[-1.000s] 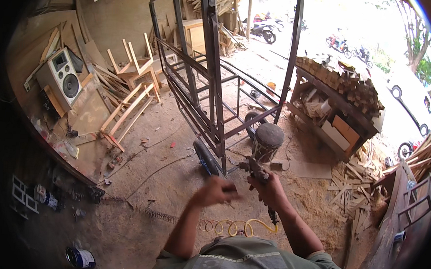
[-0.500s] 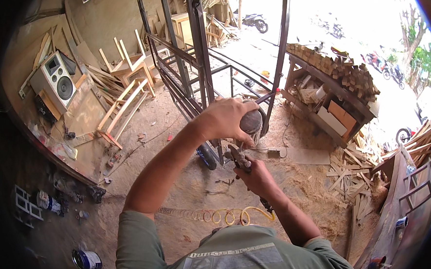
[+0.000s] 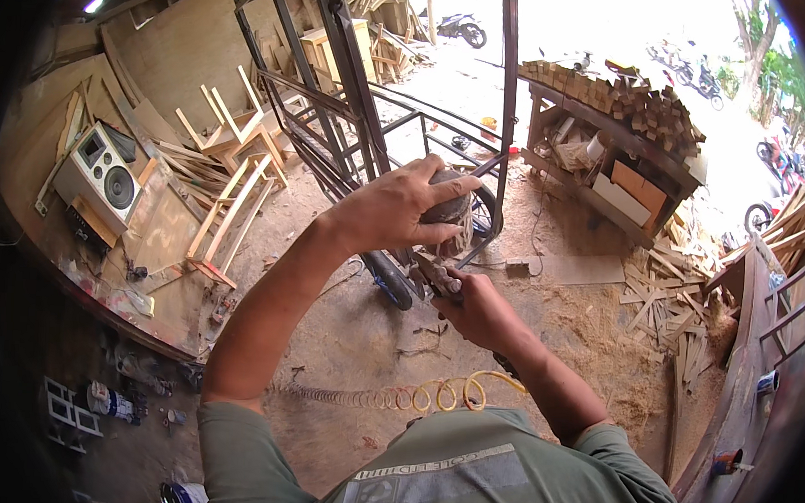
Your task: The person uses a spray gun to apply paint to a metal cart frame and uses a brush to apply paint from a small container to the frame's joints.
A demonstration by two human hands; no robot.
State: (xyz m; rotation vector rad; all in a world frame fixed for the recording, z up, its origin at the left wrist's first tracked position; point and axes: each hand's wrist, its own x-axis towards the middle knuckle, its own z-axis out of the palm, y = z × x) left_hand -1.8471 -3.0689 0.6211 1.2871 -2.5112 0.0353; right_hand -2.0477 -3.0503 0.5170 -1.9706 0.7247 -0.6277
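Note:
My left hand is curled from above over the dark, rounded cup of a spray gun, thumb and fingers spread around its sides. Below it, the gun's paint-crusted metal body points forward. The gun's handle is wrapped by my right hand, which covers most of it. A yellow coiled air hose runs beneath my right forearm; its joint with the gun is hidden. Just beyond both hands stands a dark metal frame on wheels, apart from the gun as far as I can tell.
A black wheel sits low on the frame's near side. To the right, a workbench carries stacked wood blocks, with scrap strips on the floor beside it. Wooden stool frames and a speaker are at left. Paint cans stand lower left.
My view has turned slightly, so the surroundings shift in the picture. Both hands have moved a little left and the cup tilts differently; each keeps its hold on the spray gun.

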